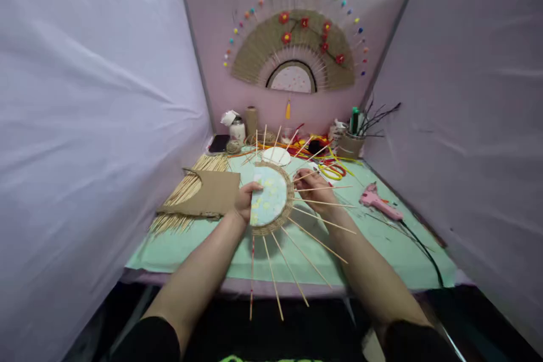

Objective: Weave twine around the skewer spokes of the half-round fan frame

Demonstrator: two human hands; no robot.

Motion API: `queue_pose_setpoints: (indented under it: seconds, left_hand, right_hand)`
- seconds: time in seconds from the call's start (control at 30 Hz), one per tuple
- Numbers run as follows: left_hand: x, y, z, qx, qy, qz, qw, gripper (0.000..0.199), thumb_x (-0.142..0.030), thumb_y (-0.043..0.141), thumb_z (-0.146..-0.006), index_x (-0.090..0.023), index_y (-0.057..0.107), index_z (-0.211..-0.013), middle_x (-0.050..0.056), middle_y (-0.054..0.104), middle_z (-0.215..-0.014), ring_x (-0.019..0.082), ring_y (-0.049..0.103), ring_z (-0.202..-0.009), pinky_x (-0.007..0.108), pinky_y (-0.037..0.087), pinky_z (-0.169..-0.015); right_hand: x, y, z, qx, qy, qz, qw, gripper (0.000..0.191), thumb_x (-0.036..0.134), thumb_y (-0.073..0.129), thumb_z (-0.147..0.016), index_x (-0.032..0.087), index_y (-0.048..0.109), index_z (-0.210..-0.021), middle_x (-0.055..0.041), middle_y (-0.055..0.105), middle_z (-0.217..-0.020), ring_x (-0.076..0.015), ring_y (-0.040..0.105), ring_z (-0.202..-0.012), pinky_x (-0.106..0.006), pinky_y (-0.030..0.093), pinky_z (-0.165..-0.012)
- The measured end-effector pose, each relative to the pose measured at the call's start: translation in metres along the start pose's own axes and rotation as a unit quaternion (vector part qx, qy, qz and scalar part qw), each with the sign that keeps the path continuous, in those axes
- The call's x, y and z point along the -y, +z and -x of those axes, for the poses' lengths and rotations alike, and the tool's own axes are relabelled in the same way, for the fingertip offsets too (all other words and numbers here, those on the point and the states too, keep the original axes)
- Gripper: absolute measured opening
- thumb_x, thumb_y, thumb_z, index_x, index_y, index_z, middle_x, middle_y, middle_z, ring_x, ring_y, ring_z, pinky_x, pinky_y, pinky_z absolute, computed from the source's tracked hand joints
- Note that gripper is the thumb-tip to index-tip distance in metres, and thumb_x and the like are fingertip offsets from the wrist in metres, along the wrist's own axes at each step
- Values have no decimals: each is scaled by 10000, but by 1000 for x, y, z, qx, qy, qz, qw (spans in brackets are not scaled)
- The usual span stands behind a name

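Note:
A half-round fan frame (pixel 268 195), pale blue with yellow patches, is held up over the table with its straight edge to the left. Woven twine (pixel 289 197) borders its curved side, and several thin wooden sticks (pixel 319 242) spread out from there. My left hand (pixel 246 198) grips the straight edge, thumb lying on the front face. At the right of the woven border is my right hand (pixel 313 188), its fingers pinched together among the sticks; what lies between the fingertips is too small to tell.
Cardboard (pixel 218 192) with a curved cutout lies on a bundle of sticks (pixel 169 225) at left. To the right are a pink glue gun (pixel 379 202) with a black cord and yellow-and-red scissors (pixel 332 169). A decorated fan (pixel 254 56) is on the back wall.

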State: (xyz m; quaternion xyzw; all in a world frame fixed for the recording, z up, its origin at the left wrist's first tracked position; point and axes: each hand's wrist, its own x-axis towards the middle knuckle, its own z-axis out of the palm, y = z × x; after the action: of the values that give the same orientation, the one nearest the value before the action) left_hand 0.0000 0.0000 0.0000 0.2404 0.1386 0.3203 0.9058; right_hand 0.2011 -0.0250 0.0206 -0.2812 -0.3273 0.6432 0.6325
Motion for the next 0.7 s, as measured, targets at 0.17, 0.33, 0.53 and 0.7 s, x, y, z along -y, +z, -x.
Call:
queue_pose_setpoints:
  seconds: [0.17,0.33,0.53,0.7]
  left_hand:
    - [4,2,1,24,-3,10,1000,665,-138,495,-604,-47,562,-1259,173,722,-1049,334,665,-1034,490,466,-947]
    - [9,7,3,45,4,17,999,710,-158,492,-581,-60,550,-1282,173,715,-1075,346,653,-1055,508,461,-941]
    - [9,7,2,29,9,12,999,715,-168,489,-596,-56,528,-1301,177,716,-1066,344,654,-1053,508,462,-935]
    - [6,7,1,20,24,18,999,711,-171,484,-605,-59,520,-1306,180,708,-1090,344,651,-1060,505,468,-930]
  right_hand:
    - [-2,-3,-2,6,-44,26,999,361,381,888,-541,183,618,-675,33,620,-610,-79,561,-520,-189,481,-492]
    - [-1,-1,1,10,-48,46,998,365,395,880,-549,186,621,-698,30,628,-636,-85,574,-534,-204,495,-516]
    - [0,3,5,-10,-40,48,998,390,407,861,-561,182,611,-757,22,645,-707,-95,614,-580,-202,488,-535]
    - [12,-13,-4,-107,-72,62,990,334,403,778,-643,200,600,-840,19,639,-827,-99,624,-665,-227,499,-599]
